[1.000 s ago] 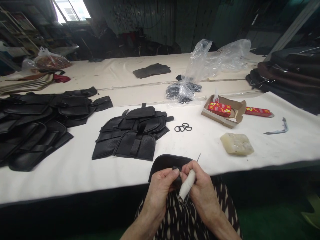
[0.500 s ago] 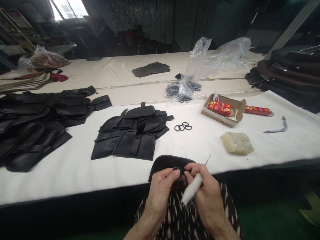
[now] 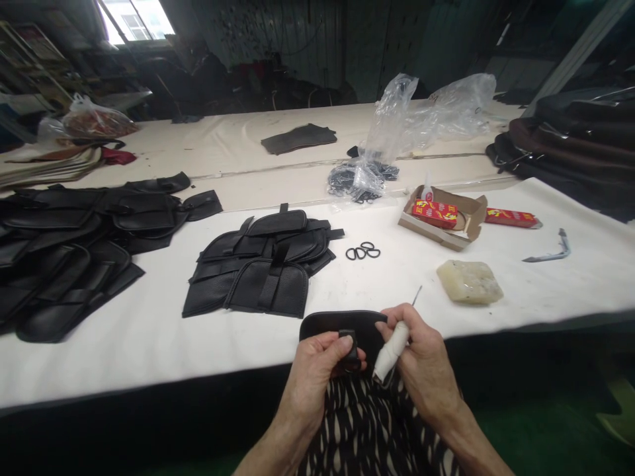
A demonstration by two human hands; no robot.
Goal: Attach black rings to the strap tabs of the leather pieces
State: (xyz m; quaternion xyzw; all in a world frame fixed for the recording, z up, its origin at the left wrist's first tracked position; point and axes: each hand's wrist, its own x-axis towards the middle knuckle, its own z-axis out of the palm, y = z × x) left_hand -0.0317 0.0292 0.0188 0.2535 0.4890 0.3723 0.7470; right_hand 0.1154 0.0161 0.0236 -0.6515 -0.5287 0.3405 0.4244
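Dim workshop, one bright window high at the far left, and a long white-topped counter (image 3: 149, 357) across the whole view. At the near edge of the counter, both forearms rising from the bottom of the view, hands held apart above a lap of black-and-cream patterned clothing (image 3: 367, 430). Left hand (image 3: 317, 377) low and turned inward, fingers (image 3: 322, 347) curled and closed, thumb pressed on a small black loop (image 3: 350, 347) at the edge of a black leather piece (image 3: 342, 324), the piece gripped just over the counter's edge. Right hand (image 3: 421, 357) raised and tilted, fingers (image 3: 414, 324) closed round a white-wrapped awl (image 3: 391, 354), its thin tip angled up and away over the counter, fingertips just beside the leather. Straight ahead on the counter, a stack of black leather pieces (image 3: 253, 277), with a larger pile (image 3: 59, 264) further left. Just right of the stack, a few black rings (image 3: 362, 252). Further right, a pale waxy lump (image 3: 469, 281), a cardboard box (image 3: 441, 215) holding a red packet (image 3: 434, 213), a second red packet (image 3: 510, 217) and a bent metal tool (image 3: 550, 251). Behind these, a clear plastic bag (image 3: 367, 178) over more black rings.
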